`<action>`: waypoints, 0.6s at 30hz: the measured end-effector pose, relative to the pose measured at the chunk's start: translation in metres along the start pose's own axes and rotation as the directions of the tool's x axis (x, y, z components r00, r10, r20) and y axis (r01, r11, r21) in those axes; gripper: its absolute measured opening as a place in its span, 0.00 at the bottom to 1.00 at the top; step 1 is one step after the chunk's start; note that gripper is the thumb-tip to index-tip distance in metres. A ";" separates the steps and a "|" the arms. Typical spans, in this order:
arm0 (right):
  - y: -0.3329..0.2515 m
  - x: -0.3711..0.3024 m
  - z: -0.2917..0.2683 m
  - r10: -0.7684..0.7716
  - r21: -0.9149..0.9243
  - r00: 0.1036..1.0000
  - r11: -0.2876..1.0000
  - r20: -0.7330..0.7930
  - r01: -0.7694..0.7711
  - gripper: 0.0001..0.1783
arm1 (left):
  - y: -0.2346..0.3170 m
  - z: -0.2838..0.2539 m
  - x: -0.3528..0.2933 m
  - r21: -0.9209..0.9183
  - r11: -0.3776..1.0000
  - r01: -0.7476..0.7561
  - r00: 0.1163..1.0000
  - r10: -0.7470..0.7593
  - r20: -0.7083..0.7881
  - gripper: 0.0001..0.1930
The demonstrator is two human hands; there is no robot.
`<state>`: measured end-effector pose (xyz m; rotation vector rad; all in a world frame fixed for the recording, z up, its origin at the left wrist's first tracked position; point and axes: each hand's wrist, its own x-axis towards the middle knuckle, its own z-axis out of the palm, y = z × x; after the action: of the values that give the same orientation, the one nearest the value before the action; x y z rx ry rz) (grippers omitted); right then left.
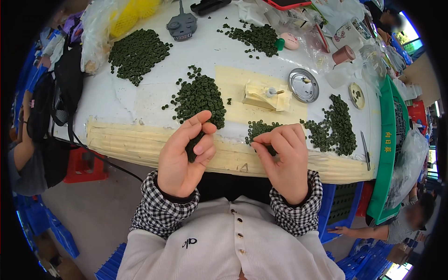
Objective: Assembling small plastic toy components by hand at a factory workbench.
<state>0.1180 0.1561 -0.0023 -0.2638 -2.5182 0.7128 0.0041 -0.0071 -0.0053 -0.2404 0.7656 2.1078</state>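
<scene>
My left hand is held palm up at the table's padded front edge, its fingers curled around several small dark green round pieces. To its right, my right hand has thumb and index finger pressed together; whatever is between the tips is too small to make out. Just beyond the left hand lies a large pile of the same round pieces. A smaller cluster of round pieces lies behind the right hand, partly hidden by it. Another spread of round pieces is farther right.
A taped block with a short peg stands at mid-table beside a round metal lid. At the back sit a grey toy tank and more green piles. Tweezers and a green crate are at right.
</scene>
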 end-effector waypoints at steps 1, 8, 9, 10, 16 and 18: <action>0.000 0.000 0.004 -0.005 -0.017 1.000 1.000 0.019 0.005 0.08 | 0.000 0.001 -0.002 0.010 1.000 0.002 1.000 -0.002 -0.012 0.13; -0.008 0.007 0.018 -0.017 -0.183 0.998 0.983 0.055 0.027 0.09 | -0.003 -0.005 -0.003 0.077 0.997 0.016 0.994 -0.024 0.106 0.16; -0.009 0.007 0.020 -0.017 -0.216 0.998 0.976 0.061 0.030 0.08 | -0.003 -0.002 -0.005 0.097 0.995 0.024 0.995 -0.033 0.091 0.16; -0.010 0.006 0.022 -0.017 -0.250 0.998 0.968 0.066 0.033 0.08 | -0.004 -0.001 -0.005 0.117 0.993 0.033 0.996 -0.042 0.075 0.17; -0.007 0.008 0.018 -0.019 -0.138 1.000 0.990 -0.005 0.018 0.07 | -0.007 -0.001 -0.006 0.059 0.996 0.073 0.985 -0.082 0.150 0.19; -0.008 0.008 0.013 0.010 0.006 1.000 1.000 -0.028 -0.010 0.06 | -0.007 0.000 -0.006 0.057 0.995 0.084 0.979 -0.093 0.179 0.18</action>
<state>0.1040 0.1465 -0.0045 -0.2821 -2.4899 0.7150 0.0130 -0.0076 -0.0057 -0.0531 0.6847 1.9929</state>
